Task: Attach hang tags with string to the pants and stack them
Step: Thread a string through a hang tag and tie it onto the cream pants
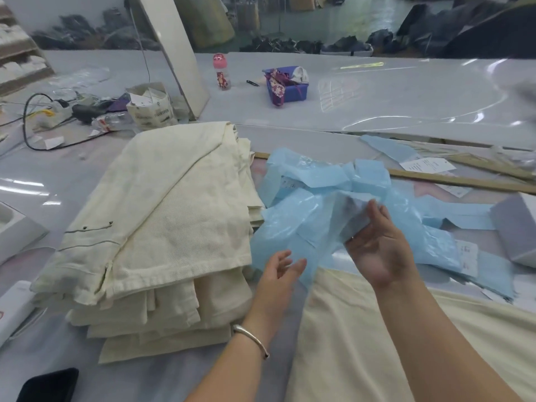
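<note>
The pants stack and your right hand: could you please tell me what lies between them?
In the head view, the light blue bag and the left hand lie between the pants stack and the right hand.

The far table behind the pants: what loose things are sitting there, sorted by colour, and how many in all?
Pink: 1, the pink-capped bottle
Purple: 1, the purple tray
Black: 1, the small black clip
Cream: 1, the printed paper bag
Total: 4
</note>
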Demonstrator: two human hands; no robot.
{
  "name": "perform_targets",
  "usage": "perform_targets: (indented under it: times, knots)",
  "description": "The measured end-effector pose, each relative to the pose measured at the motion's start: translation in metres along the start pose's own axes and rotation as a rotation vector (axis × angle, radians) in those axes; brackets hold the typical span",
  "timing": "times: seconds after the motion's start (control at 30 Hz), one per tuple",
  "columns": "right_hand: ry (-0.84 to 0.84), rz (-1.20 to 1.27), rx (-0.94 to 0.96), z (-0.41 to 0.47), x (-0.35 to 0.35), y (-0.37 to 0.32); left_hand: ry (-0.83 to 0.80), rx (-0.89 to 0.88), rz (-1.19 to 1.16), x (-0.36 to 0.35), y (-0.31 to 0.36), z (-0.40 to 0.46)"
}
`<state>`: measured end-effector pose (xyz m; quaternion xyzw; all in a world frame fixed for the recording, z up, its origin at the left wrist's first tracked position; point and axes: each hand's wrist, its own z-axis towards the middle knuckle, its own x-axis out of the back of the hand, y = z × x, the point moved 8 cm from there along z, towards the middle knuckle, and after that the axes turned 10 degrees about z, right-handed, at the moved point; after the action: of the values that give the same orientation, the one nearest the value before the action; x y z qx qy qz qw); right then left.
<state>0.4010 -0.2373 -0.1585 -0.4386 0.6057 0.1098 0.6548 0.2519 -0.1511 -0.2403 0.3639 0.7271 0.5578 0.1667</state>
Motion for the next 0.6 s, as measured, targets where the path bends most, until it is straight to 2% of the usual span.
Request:
perform_targets:
  times: [0.17, 0.23, 0.33, 0.43, 0.6]
  knots:
    - [-0.128, 0.225, -0.041, -0.008, -0.047, -0.029, -0.038, -0.310, 0.303, -0.025, 0.033, -0.011]
    - [-0.114, 0.161, -0.035, -0.012, -0.048, -0.030, 0.066, -0.415, 0.462, -0.028, 0.047, -0.015]
    - [-0.065, 0.004, -0.003, -0.021, -0.028, -0.028, 0.172, -0.523, 0.366, -0.024, 0.064, -0.019]
    - [-0.048, -0.060, 0.017, -0.041, 0.003, -0.027, 0.192, -0.406, 0.285, -0.011, 0.050, -0.016]
    - [0.083, -0.236, 0.006, -0.081, 0.064, -0.019, 0.066, -0.132, 0.041, 0.001, 0.011, -0.023]
